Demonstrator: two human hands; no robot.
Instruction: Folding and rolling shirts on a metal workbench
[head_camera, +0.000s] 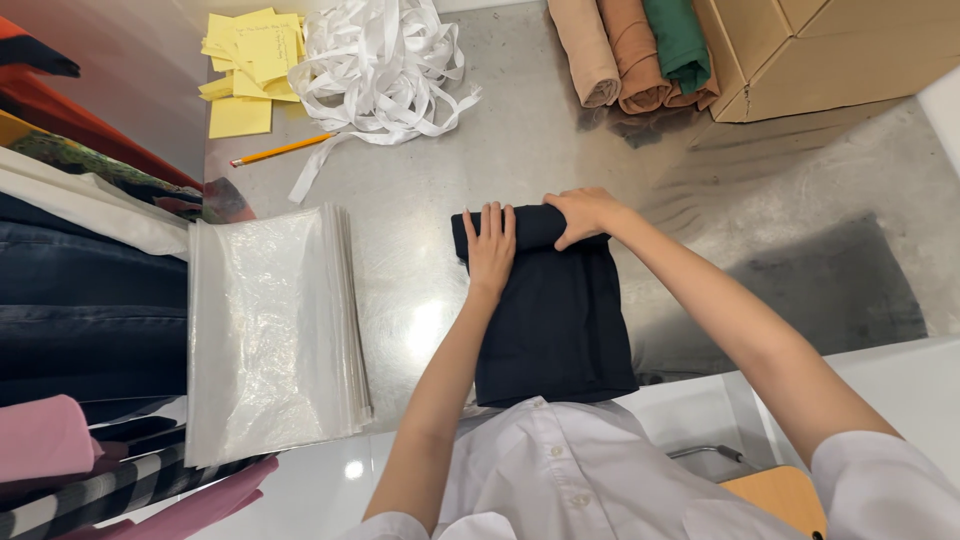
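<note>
While the dark folded cloth (555, 320) lies on the steel table (520, 150), just right of the stack of clear bags (270, 330), the left hand (490, 250) presses flat, released, and the right hand (583, 213) clenches its rolled far edge. Soft and light, it looks best gripped at that roll.

near edge of the dark folded cloth (555, 320): hidden under the white shirt front at the bottom of the frame.
rolled fabrics (640, 55), upper right: tops cut off by the frame's upper edge.
cardboard box (830, 50): runs out past the top and right edges.
writing on the yellow notes (245, 60), upper left: too small to tell.
stacked clothes (80, 300): cut by the left edge.
</note>
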